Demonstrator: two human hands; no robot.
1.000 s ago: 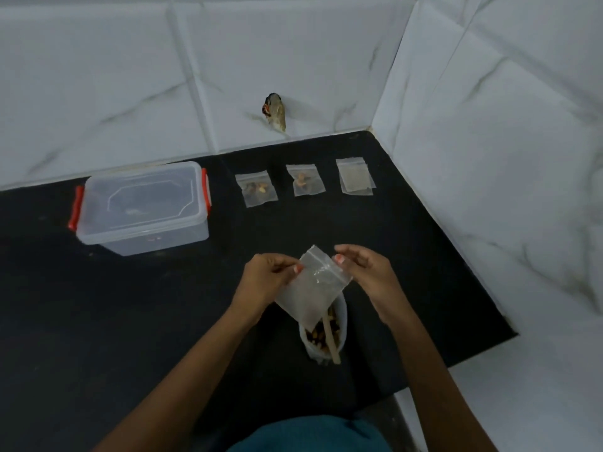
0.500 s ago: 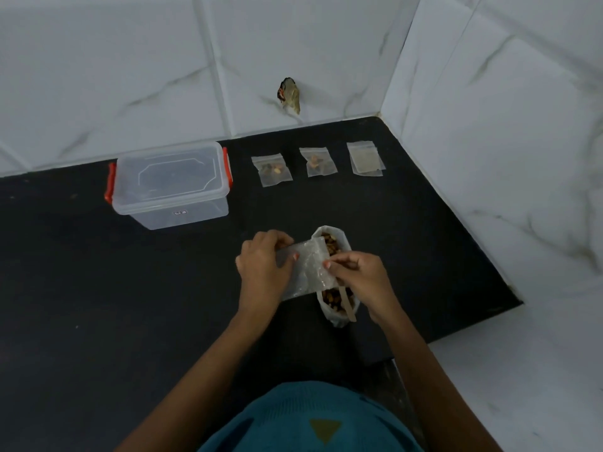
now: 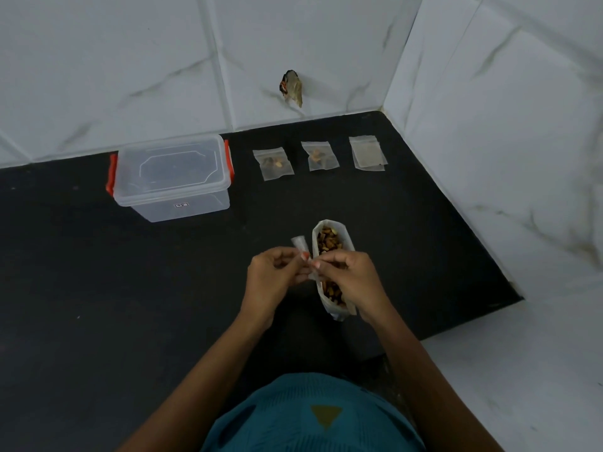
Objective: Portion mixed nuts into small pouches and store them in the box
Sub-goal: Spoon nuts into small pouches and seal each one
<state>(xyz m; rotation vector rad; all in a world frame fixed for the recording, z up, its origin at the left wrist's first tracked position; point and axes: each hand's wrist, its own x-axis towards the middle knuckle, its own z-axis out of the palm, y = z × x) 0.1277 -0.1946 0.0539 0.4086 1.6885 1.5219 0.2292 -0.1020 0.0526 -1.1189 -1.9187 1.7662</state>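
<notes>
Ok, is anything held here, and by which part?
Yes: a small clear pouch, pinched between the fingertips of the left hand and right hand, one end poking out above the grip. Which edge cannot be told.

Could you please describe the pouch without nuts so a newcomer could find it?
Start at the clear box with red latches on the black counter. Right of it, three pouches lie in a row near the wall; yours is the rightmost pouch, nearest the corner. The left pouch and middle pouch hold nuts; it looks flat and empty.
</notes>
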